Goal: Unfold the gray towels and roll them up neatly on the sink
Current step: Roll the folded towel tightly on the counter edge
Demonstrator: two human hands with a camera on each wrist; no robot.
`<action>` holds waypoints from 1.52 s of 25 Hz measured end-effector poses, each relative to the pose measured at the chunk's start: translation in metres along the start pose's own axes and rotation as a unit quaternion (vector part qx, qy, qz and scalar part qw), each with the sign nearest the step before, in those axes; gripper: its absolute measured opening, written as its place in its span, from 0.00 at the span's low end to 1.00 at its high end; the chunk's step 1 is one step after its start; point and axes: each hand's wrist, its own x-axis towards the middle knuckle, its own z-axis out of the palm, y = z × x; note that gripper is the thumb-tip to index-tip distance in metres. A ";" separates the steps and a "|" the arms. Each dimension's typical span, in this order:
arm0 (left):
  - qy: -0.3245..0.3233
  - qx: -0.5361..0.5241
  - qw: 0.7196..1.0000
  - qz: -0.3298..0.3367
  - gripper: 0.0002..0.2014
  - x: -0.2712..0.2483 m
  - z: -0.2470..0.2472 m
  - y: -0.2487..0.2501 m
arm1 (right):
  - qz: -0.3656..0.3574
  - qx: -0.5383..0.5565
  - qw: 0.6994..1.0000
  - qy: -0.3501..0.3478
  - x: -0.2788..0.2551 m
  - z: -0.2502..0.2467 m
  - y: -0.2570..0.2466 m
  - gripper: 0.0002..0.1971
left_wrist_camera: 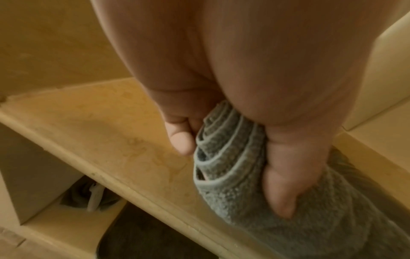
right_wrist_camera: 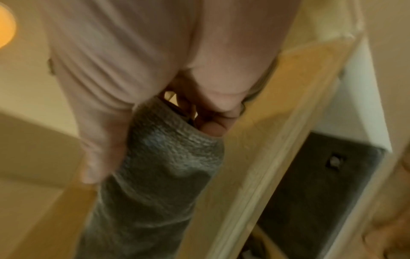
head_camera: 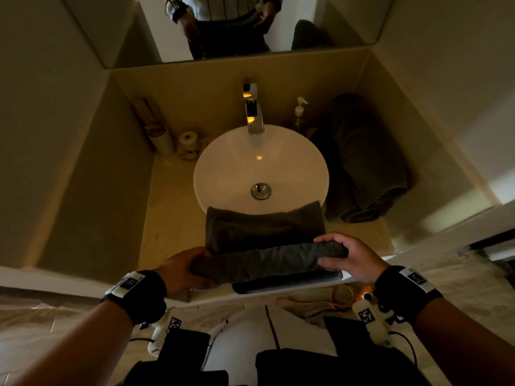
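Note:
A gray towel (head_camera: 264,232) lies flat from the counter's front edge up over the rim of the white basin (head_camera: 223,174). Its near end is wound into a roll (head_camera: 267,260) that runs left to right. My left hand (head_camera: 184,271) grips the roll's left end, where the left wrist view shows the spiral of layers (left_wrist_camera: 224,157) between thumb and fingers. My right hand (head_camera: 348,256) grips the roll's right end (right_wrist_camera: 168,149), thumb in front and fingers over the top. A second gray towel (head_camera: 367,168) lies rolled on the counter right of the basin.
A chrome tap (head_camera: 253,112) stands behind the basin, a soap pump (head_camera: 299,110) to its right. A toilet roll (head_camera: 189,144) and tall tubes (head_camera: 156,129) stand at the back left. Walls close in both sides. A mirror (head_camera: 223,23) hangs above.

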 end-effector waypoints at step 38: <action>0.124 -0.036 0.991 0.013 0.23 -0.007 0.014 0.001 | -0.048 -0.133 0.985 0.095 -0.001 -0.007 0.006 0.24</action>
